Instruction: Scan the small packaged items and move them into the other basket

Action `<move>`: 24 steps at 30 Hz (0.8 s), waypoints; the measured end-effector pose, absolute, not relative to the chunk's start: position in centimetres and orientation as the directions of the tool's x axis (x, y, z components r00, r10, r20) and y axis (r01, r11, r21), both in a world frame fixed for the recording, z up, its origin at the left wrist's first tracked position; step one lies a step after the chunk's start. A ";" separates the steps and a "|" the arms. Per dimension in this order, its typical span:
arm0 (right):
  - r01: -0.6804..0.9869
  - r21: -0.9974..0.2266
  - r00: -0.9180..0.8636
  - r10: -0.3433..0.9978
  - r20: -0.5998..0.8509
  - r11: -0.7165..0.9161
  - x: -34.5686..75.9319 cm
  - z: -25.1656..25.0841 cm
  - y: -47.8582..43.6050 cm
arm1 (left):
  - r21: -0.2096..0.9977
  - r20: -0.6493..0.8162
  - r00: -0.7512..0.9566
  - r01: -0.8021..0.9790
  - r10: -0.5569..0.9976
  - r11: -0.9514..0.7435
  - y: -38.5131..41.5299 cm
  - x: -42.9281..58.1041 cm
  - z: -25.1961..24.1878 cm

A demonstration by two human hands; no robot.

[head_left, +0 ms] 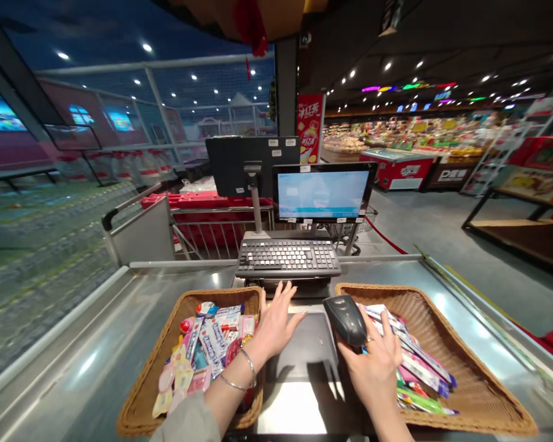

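Observation:
My left hand [276, 322] reaches over the right rim of the left wicker basket [141, 380], fingers apart and nothing held. Its fingertips are just below the keyboard [288, 256]. In that basket lie toothpaste-like blue-and-white boxes [212, 337] and other small packets. My right hand [373, 356] is around a black barcode scanner [346, 320], its head pointing up and left; the handle is hidden by the hand. Beside this hand, long slim packages [421, 368] lie in the right wicker basket [470, 362]. Between the baskets is a dark flat panel [304, 347].
A lit monitor [322, 193] stands behind the keyboard, with a second dark screen [239, 166] beside it facing away. The metal counter [92, 344] surrounds both baskets. Beyond it are a cart [216, 227], red freezer [399, 169] and display shelf [525, 227].

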State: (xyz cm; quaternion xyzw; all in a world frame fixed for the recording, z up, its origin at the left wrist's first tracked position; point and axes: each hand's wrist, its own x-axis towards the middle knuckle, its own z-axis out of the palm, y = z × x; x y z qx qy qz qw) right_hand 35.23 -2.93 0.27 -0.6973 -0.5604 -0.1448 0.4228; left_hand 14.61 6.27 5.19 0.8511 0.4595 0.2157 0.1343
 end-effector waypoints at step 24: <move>0.859 -0.463 0.138 0.772 0.621 0.219 28.3 0.3 -1.4 | 0.435 0.008 0.192 0.883 0.981 -0.176 2.4 3.1 1.6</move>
